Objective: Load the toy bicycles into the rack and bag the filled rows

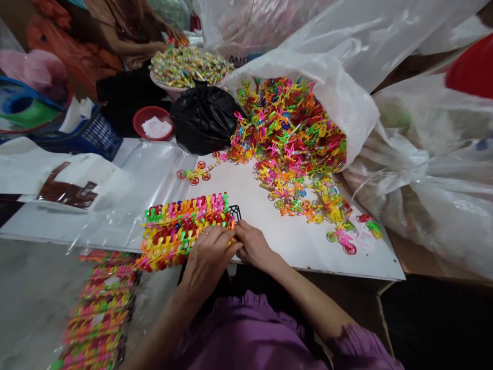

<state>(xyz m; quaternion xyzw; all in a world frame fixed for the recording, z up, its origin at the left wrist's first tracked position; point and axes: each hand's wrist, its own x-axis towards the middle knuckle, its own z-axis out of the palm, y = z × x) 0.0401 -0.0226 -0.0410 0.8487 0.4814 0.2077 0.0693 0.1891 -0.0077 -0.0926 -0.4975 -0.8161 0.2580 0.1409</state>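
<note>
Rows of small colourful plastic toy bikes (181, 231) stand packed side by side near the table's front edge. At their right end a black plastic holder (234, 211) sticks out. My left hand (210, 254) lies over the right end of the rows, its fingers bent and closed towards the other hand; what they pinch is hidden. Beside it, my right hand (254, 244) is closed at the near corner of the black holder. The fingertips of both hands almost meet.
A white bag (346, 97) spills a heap of loose toy bikes (292, 133) across the table (269, 236). Behind are a black bag (206, 118), a red bowl (153, 123) and a basin of wrapped sweets (188, 67). Filled rows (98, 313) lie lower left. Another person's hand (175, 36) works behind.
</note>
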